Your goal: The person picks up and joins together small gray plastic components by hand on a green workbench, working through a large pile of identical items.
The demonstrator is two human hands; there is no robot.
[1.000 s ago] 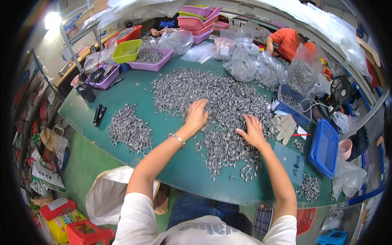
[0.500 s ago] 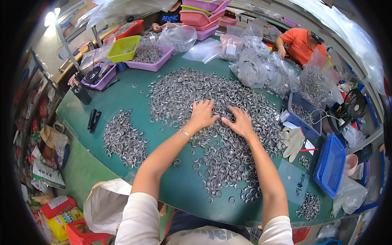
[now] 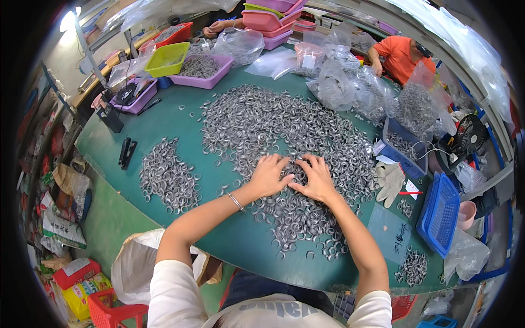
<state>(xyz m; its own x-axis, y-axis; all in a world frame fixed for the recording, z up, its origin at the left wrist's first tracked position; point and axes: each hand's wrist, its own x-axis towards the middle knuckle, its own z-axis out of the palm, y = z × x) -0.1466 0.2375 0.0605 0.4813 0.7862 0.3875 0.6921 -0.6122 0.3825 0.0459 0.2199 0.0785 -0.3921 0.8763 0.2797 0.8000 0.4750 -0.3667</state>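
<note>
Small grey metal rings (image 3: 246, 117) lie in a wide heap across the green table. My left hand (image 3: 270, 175) rests on the near part of this heap, fingers spread and slightly bent, palm down. Close beside it on the right, my right hand (image 3: 316, 179) presses on the rings in the same way, the two thumbs almost meeting. Loose rings are under and between the fingers, and neither hand is closed round any. To the left is a smaller heap of rings (image 3: 169, 177), apart from the big one. Another little heap of rings (image 3: 413, 268) sits at the lower right.
A black stapler (image 3: 127, 153) is at the left. Purple and yellow tubs (image 3: 202, 82) stand at the back, near filled clear bags (image 3: 350, 87). Along the right are a work glove (image 3: 389, 183), a blue basket (image 3: 439, 216) and a small fan (image 3: 471, 134). A person in orange (image 3: 402, 57) sits across.
Both hands have drawn nearer to me over the heap and come closer together, pulling rings along. The far person's hands have also shifted.
</note>
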